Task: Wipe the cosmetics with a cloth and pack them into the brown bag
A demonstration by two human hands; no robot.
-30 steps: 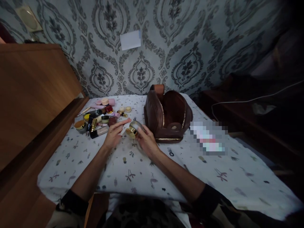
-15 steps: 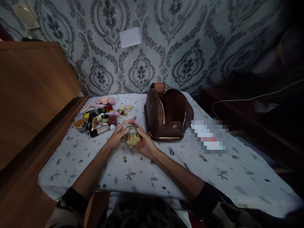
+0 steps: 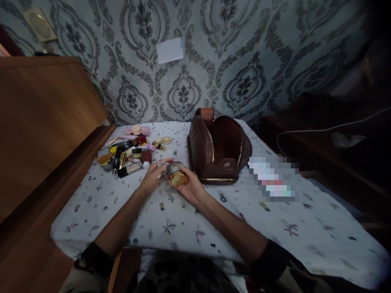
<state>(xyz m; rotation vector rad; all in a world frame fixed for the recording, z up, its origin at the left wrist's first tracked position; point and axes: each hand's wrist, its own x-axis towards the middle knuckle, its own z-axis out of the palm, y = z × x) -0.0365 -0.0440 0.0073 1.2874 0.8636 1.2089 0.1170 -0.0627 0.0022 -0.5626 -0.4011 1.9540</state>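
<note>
Holding a small round jar [image 3: 177, 174] with a gold lid between both hands, the person works just above the counter [image 3: 214, 219], which is draped in a pale cloth printed with small sprigs. The right hand [image 3: 191, 188] cradles the jar from below and behind, its fingers curled around the body so that the gold lid faces the camera; the left hand [image 3: 153, 178] reaches in from the other side, fingertips resting against the jar's far edge, fingers only loosely bent rather than clenched. Whether the lid is seated or partly turned cannot be told at this scale. Just beside the hands, to the right, stands a brown leather bag [image 3: 218, 152], unzipped and gaping. To the left, near the wooden cabinet [image 3: 45, 122], lies a cluster of cosmetics [image 3: 128, 152]: tubes, small pots and pink pieces, close together. A judgement on technique: handling such a jar goes best when the supporting palm stays under its base, the other hand grips the rim evenly, and the jar is kept low over the cloth, so that a slip costs little. A pixelated patch sits on the cloth beyond the bag.
</note>
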